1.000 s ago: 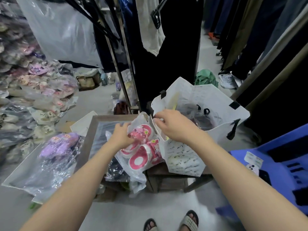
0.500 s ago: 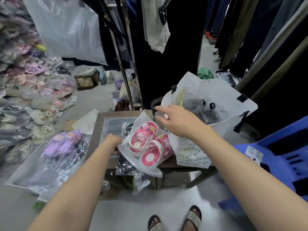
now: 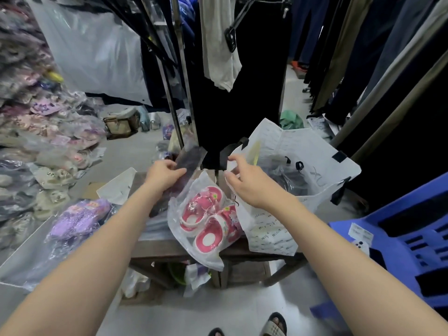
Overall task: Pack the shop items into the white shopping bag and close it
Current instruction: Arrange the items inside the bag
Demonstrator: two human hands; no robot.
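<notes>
The white shopping bag [image 3: 303, 151] with black handles stands open on the right of a small wooden table [image 3: 155, 246], dark wrapped items inside it. My right hand [image 3: 244, 183] pinches the bag's near left rim by a black handle. A clear packet of pink children's shoes [image 3: 208, 219] leans on the table against the bag. My left hand [image 3: 164, 173] holds up a dark item in a clear plastic packet [image 3: 190, 157], lifted above the table's back left.
Piles of plastic-wrapped slippers fill the left, with a purple pair [image 3: 77, 219] nearest. Clothes racks hang behind and to the right. A blue plastic crate [image 3: 400, 251] sits at the right. My sandalled feet [image 3: 271, 326] are below the table.
My left hand let go of the pink shoe packet, reached under it and lifted a dark packet up. My right hand stayed at the bag's rim. The pink shoes settled lower on the table.
</notes>
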